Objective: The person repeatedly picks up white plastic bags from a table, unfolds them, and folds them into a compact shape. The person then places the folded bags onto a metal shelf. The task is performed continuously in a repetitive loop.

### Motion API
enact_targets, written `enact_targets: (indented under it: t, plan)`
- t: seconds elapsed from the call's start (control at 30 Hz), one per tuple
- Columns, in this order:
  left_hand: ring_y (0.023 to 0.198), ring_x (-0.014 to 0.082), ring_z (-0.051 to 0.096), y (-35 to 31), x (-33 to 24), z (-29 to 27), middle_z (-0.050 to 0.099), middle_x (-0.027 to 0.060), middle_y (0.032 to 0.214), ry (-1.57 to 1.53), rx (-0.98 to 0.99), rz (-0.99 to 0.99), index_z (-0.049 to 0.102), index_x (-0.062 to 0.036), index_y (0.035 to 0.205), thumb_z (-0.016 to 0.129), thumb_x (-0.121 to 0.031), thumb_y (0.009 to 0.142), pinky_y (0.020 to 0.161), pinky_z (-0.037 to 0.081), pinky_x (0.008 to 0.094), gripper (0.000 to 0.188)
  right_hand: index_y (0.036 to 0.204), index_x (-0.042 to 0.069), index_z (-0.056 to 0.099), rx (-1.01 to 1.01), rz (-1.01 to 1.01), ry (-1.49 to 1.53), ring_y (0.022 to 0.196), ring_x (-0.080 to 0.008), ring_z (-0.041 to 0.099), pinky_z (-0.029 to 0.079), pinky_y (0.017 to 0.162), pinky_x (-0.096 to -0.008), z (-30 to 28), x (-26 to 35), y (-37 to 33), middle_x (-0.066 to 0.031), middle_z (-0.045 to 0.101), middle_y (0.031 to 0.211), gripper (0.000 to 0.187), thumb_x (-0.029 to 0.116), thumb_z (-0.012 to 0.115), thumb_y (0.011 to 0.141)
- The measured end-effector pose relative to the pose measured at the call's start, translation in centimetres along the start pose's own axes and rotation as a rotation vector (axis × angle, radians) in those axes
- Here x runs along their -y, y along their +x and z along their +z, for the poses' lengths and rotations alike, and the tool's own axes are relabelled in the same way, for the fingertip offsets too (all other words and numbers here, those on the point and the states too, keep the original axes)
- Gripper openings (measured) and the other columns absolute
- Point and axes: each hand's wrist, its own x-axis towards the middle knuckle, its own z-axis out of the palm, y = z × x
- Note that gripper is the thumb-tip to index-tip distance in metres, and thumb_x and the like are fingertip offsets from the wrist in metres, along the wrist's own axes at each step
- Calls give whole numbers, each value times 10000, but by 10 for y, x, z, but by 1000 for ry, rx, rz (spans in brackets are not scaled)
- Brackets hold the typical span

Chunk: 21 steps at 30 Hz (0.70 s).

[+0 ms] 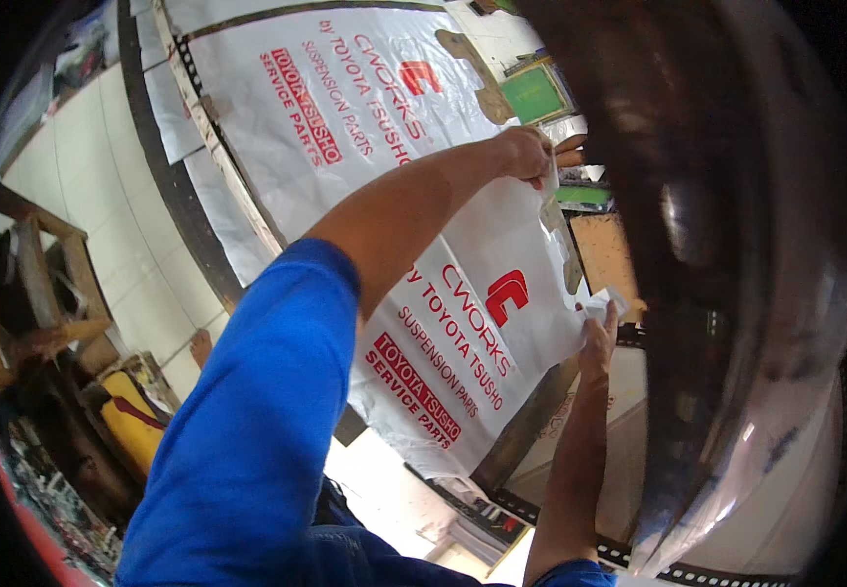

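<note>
A white plastic sheet (482, 235) with red printing is stretched out in front of me. My left hand (531, 157) is closed on its far right edge, with one finger sticking out past the plastic. Lower along that edge, my right hand (598, 338) pinches a bunched corner of the same sheet. The plastic is creased between my two hands. Beyond my left arm lies another printed white area (257, 98); whether it belongs to the same sheet is hidden by the arm.
A long pale strip (216, 137) runs along the left side of the plastic. A tan cut-out piece (477, 78) and a green panel (533, 96) lie at the far edge. A large dark curved surface (678, 245) blocks the right. A wooden stool (37, 274) stands left.
</note>
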Motion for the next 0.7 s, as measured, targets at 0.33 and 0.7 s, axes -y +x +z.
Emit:
enact_targets:
  t: [0.33, 0.7]
  plan:
    - [938, 279, 629, 113, 24, 79, 658, 161, 973, 39, -396, 355, 558, 8, 1101, 643, -75, 700, 815, 497, 375, 418, 1485, 62, 61, -56, -13, -28, 971, -305, 606, 511, 822, -409, -34, -9, 60, -238, 446, 1277, 838, -24, 488, 769]
    - [919, 329, 610, -187, -38, -10, 612, 163, 959, 652, -11, 290, 636, -32, 906, 503, -161, 840, 795, 488, 456, 197, 1442, 85, 199, -98, -82, -136, 917, -261, 577, 510, 808, -408, -105, -73, 123, -190, 493, 1179, 723, -51, 447, 777]
